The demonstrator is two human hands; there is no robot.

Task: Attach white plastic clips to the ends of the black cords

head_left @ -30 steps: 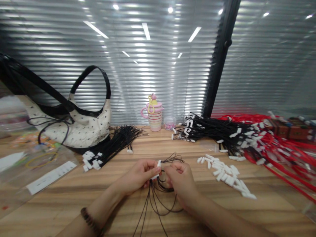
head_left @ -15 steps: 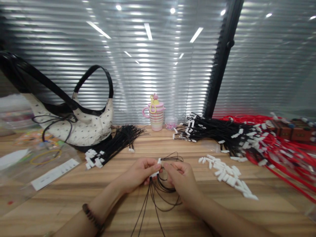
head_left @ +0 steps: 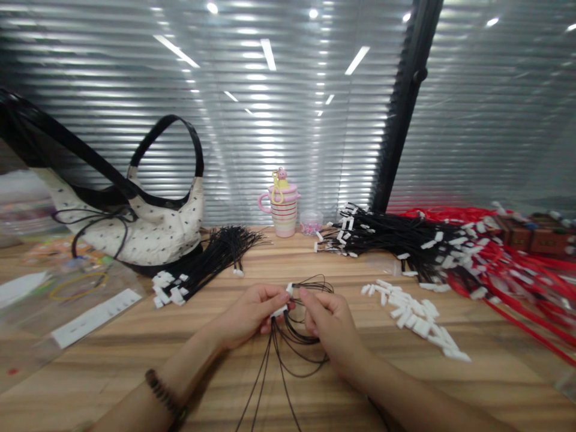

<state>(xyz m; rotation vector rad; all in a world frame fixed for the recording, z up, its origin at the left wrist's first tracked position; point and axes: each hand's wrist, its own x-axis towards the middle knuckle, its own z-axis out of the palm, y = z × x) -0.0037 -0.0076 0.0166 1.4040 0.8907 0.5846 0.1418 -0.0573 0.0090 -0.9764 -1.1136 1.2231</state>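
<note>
Centrally, left hand (head_left: 252, 312) pinches a white tag (head_left: 279, 309); right hand (head_left: 330, 321) pinches black cords (head_left: 292, 342); no legible writing.

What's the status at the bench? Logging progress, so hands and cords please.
Left hand pinching white clip on black cords. Right hand gripping the cord loops beside it. Loose white clips to the right, nothing in the way.

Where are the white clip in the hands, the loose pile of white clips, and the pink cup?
white clip (head_left: 282, 306), head view, its middle, pinched in the left hand's fingertips.
loose pile of white clips (head_left: 416, 318), head view, middle of the pile.
pink cup (head_left: 283, 215), head view, its striped body.
</note>
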